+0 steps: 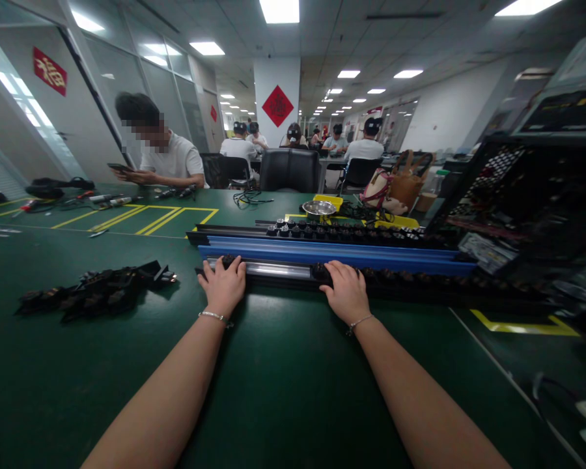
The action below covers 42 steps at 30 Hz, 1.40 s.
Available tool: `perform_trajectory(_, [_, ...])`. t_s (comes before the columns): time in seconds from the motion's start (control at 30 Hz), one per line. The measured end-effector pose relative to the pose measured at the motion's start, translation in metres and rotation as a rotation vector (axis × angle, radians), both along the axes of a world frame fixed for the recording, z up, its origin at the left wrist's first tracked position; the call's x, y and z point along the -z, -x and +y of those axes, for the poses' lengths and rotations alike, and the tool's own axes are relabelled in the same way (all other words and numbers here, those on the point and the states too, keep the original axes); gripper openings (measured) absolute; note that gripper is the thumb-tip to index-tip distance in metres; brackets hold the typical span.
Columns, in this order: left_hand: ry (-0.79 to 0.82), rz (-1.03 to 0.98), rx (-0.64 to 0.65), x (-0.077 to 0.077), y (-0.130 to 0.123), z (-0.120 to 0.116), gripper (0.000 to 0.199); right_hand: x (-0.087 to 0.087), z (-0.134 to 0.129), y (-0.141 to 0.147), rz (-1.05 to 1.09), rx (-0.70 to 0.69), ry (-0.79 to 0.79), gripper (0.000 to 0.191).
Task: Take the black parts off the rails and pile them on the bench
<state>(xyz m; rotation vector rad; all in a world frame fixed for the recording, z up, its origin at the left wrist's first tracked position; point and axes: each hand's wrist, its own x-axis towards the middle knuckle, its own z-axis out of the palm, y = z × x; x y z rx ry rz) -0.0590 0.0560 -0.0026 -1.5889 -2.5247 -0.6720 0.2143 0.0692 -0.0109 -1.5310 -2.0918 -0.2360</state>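
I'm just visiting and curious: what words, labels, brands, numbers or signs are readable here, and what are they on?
"福": gold character on the red sign stuck to the pale door at left.
Too unclear to read: the dark character on the red diamond on the white pillar.
Too small: the little red sign farther back at left.
Too blurred: yellow marks on the dark panel at upper right.

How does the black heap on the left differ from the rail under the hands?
The heap is irregular; the rail is long and straight. The rail shows a shiny strip; the heap is mostly black. The heap lies untouched; the left hand and right hand touch the rail. Both items lie on the green table.
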Motion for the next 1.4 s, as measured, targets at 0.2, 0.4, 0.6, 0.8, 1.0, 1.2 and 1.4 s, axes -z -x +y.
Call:
perform_trajectory(0.2, [-0.033,-0.046,-0.052,0.001,0.010,0.002,0.050,0.000,0.000,-0.001,0.000,-0.003,0.003,0.041])
perform_trajectory(0.4, [-0.037,-0.082,-0.072,0.000,0.015,0.002,0.052,0.001,0.001,-0.001,0.002,-0.009,-0.006,0.041])
perform_trajectory(0.6, [-0.040,-0.107,-0.089,0.000,0.018,0.003,0.052,0.000,0.000,-0.001,-0.001,-0.006,0.002,0.041])
perform_trajectory(0.8, [-0.051,-0.112,-0.092,0.000,0.021,0.003,0.052,-0.002,0.000,0.000,0.002,-0.002,0.003,0.040])
perform_trajectory(1.0, [-0.079,-0.064,-0.120,0.003,0.025,0.003,0.047,-0.003,-0.001,0.000,0.008,-0.003,0.007,0.040])
perform_trajectory(1.2, [-0.114,0.008,-0.149,0.006,0.033,0.008,0.046,-0.002,0.000,0.000,-0.011,0.003,-0.001,0.041])
perform_trajectory(1.4, [-0.060,0.104,-0.086,0.004,0.041,0.011,0.051,-0.002,0.000,0.000,0.020,-0.013,-0.008,0.039])
